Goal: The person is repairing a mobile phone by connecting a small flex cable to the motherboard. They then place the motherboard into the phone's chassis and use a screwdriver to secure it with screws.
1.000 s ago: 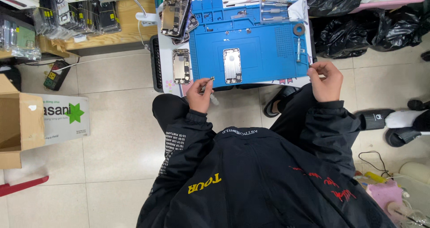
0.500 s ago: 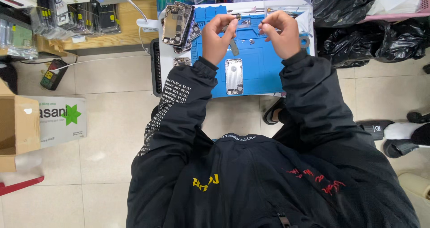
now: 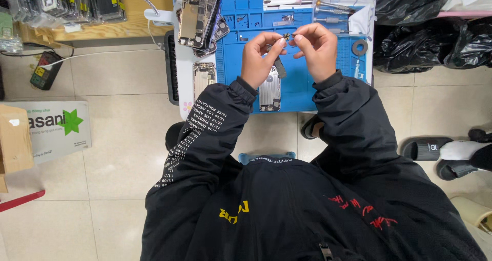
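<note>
Blue silicone work mat (image 3: 302, 87) covers most of the white bench (image 3: 180, 94); moulded compartments run along its far edge. Small metallic part (image 3: 287, 36), dark with a brassy glint, is held above the mat's middle, toward the far edge; too small to resolve its shape. Left hand (image 3: 260, 58): grip pinched together on the part, thumb against forefinger. Right hand (image 3: 316, 50): fingertips closed on the same part from the other side. Under the left wrist, an opened phone housing (image 3: 269, 90), silver, rectangular, lies flat on the mat near its near edge. A second housing (image 3: 204, 78) lies at the bench's left edge. Stack of phone shells (image 3: 200, 20) at the far left corner. Thin metal tools (image 3: 333, 9) along the far right.
</note>
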